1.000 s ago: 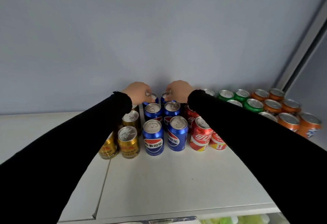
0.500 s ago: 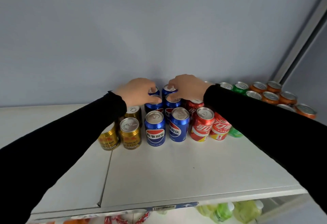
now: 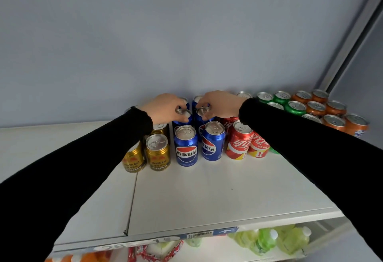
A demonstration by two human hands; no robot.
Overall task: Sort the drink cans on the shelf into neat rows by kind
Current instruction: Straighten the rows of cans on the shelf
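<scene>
Both hands are on the second rank of the blue Pepsi block: the left hand (image 3: 165, 107) has its fingers curled over the rim of the left second-rank Pepsi can (image 3: 183, 116), pinching it by the top edge, and the right hand (image 3: 220, 104) grips the right second-rank Pepsi can (image 3: 204, 114) the same way, thumb near the lid. Taking the front left Pepsi can (image 3: 186, 145) as the mark, the two held cans stand directly behind it and behind its neighbour, the front right Pepsi can (image 3: 213, 140); more blue cans sit further back, mostly hidden by the hands. To the left of the mark are the gold Health Bull cans (image 3: 158, 152); to its right the red Coca-Cola cans (image 3: 239, 142), then green cans (image 3: 295, 107) and orange cans (image 3: 335, 119) further right toward the back of the white shelf (image 3: 207, 195). I judge the step to be squaring up the two Pepsi columns. To do it well, slide the pair together along the shelf, keep them upright under a light rim grip, and bring each in line behind its front can, touching but not shoving it forward. The likely slip is nudging the gold can or the red can beside the columns, so move straight front-to-back, not sideways.
</scene>
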